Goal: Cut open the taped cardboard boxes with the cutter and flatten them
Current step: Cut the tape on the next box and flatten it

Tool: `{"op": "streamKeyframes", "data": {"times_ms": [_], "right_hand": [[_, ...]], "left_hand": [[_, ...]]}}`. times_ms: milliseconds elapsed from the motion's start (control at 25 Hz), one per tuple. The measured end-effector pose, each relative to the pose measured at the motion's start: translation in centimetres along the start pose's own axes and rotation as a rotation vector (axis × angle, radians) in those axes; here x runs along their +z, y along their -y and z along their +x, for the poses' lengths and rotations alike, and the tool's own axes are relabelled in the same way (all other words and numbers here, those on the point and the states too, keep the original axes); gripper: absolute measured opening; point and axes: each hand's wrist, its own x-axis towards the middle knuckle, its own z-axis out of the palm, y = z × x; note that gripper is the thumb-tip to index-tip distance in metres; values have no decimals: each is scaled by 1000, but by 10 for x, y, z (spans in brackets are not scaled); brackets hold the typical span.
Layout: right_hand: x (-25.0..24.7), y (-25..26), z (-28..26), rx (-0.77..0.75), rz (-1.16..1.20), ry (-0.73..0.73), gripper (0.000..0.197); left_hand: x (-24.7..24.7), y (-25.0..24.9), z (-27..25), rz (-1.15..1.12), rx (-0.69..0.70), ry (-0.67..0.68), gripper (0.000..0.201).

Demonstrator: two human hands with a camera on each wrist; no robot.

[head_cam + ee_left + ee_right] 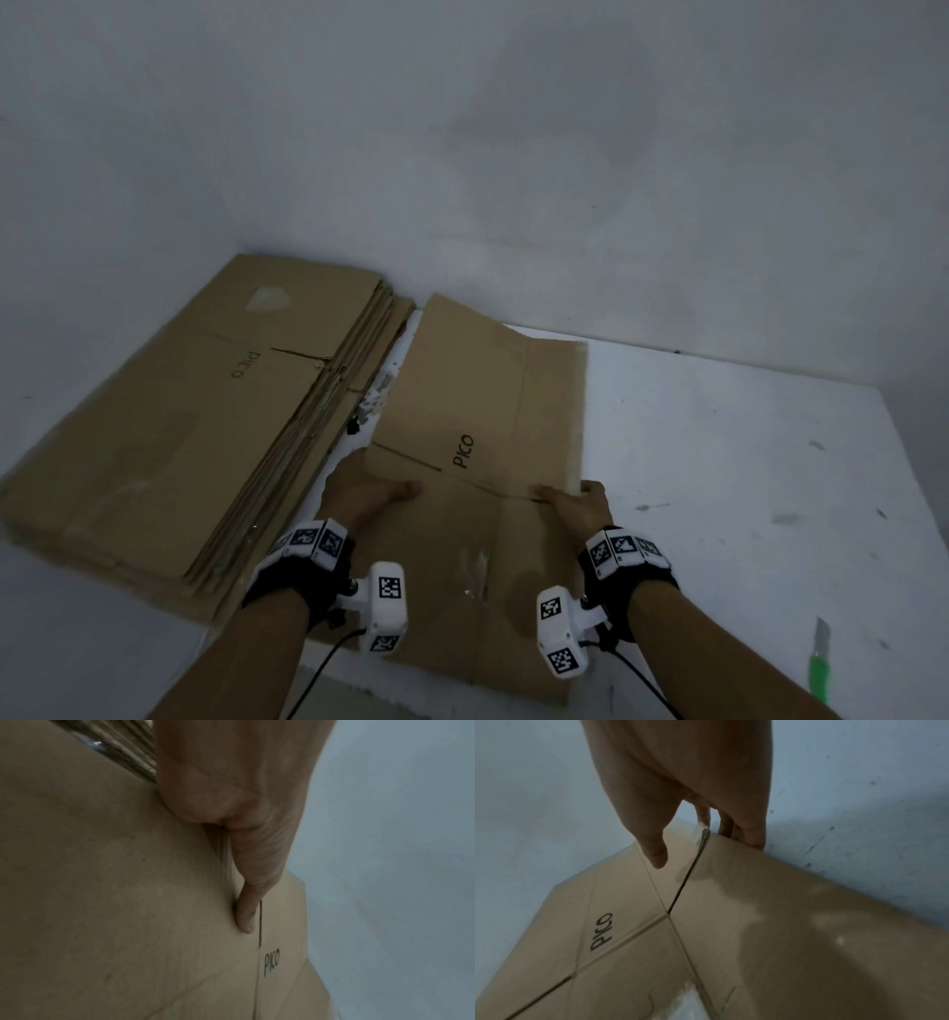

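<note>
Both hands hold one flattened cardboard box [477, 462] over the white tabletop [719, 462]: the left hand [367, 488] pinches its left edge, thumb on top, and the right hand [580, 506] grips its right edge, fingers [750, 833] curled beneath. It seems ready for the stack of flattened boxes [195, 411] alongside. The green cutter [820, 663] lies idle at right. No taped box shows.
</note>
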Motion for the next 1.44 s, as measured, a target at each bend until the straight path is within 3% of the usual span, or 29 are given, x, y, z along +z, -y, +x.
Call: {"op": "streamKeyframes", "data": {"times_ms": [80, 200, 360, 520, 680, 800, 960, 1120, 1240, 1360, 1440], "right_hand": [[2, 4, -7, 30, 69, 30, 79], [5, 5, -6, 58, 151, 71, 83], [8, 25, -25, 55, 296, 209, 75], [19, 65, -65, 13, 426, 377, 46], [66, 102, -95, -44, 431, 479, 33], [117, 123, -91, -122, 280, 469, 36], [218, 148, -86, -207, 151, 429, 30], [300, 159, -80, -179, 121, 385, 15], [336, 159, -68, -178, 64, 367, 9], [352, 154, -56, -262, -129, 188, 5], [355, 153, -61, -304, -253, 121, 14]], "left_hand": [[-13, -20, -10, 68, 83, -55, 103], [-34, -55, -26, 177, 175, -122, 82], [-83, -83, -53, 104, 294, -214, 62], [-138, -82, -69, -39, 308, -242, 44], [-199, -50, -68, -130, 224, -292, 55], [-247, -10, -52, -139, 170, -337, 78], [-309, 56, -10, -29, 116, -423, 68], [-328, 117, 48, 226, -23, -393, 66], [-327, 144, 90, 308, -60, -391, 59], [-327, 158, 120, 405, -45, -413, 78], [-327, 165, 135, 509, -17, -436, 83]]}}
